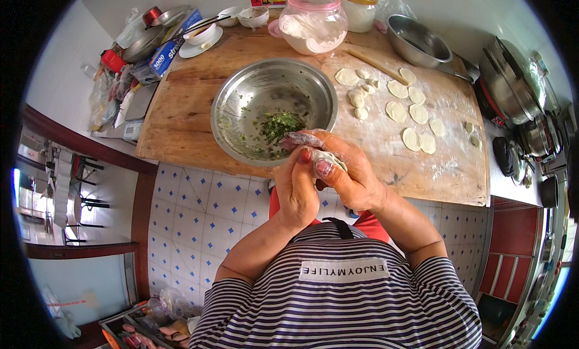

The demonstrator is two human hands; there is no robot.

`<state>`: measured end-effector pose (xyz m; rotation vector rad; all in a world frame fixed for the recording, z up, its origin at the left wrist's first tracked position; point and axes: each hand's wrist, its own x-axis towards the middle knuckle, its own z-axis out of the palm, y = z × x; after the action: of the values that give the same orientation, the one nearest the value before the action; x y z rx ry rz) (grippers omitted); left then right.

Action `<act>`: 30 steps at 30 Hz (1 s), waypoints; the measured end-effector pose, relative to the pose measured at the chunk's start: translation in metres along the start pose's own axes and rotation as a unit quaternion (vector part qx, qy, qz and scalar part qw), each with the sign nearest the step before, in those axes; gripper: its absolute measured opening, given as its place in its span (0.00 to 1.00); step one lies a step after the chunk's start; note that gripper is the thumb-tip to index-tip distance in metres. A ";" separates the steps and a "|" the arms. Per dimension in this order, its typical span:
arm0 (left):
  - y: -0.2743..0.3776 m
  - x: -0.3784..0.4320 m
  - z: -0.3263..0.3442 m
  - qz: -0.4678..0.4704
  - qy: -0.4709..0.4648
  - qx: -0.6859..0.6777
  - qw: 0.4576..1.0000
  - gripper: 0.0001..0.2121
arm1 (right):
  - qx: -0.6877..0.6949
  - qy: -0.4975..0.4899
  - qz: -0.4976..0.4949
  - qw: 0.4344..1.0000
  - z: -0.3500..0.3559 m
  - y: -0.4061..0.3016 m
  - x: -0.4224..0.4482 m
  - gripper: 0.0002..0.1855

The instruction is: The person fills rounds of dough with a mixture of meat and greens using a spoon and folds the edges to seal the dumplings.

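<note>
Both hands meet over the near rim of a steel mixing bowl [235, 84], pressing a dumpling [334, 160] between them. My left hand [298, 191] has its thumb against the dumpling's left side. My right hand [355, 172] wraps the other side, its thumb on the dough edge and its floury fingers curled over the far side. Most of the dumpling is hidden by the fingers. Inside the bowl lies a small heap of chopped green filling [282, 125], with bits smeared on the wall.
On the wooden board [181, 123], several round dough wrappers [396, 111], dough pieces [357, 97] and a rolling pin [377, 66] lie right of the bowl. Behind stand a flour jar [312, 25], another steel bowl [418, 39] and a small bowl [200, 34] on a plate. Pots [511, 82] crowd the right.
</note>
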<state>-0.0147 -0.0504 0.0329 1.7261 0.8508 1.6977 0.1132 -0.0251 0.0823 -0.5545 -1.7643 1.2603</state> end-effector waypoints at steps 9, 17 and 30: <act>0.016 0.007 0.002 -0.104 -0.024 -0.014 0.994 0.10 | -0.056 0.042 -0.074 0.995 -0.004 0.002 -0.006 0.20; 0.010 0.015 0.015 0.185 -0.028 0.118 0.975 0.07 | -0.195 0.066 -0.213 0.955 -0.008 0.005 -0.018 0.22; 0.024 0.031 0.057 0.155 -0.115 0.123 0.973 0.10 | -0.391 0.217 -0.275 0.851 -0.033 -0.009 -0.043 0.17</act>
<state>0.0435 -0.0396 0.0692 2.2751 0.7386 1.5877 0.1644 -0.0443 0.0765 -0.6450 -1.7978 -0.0342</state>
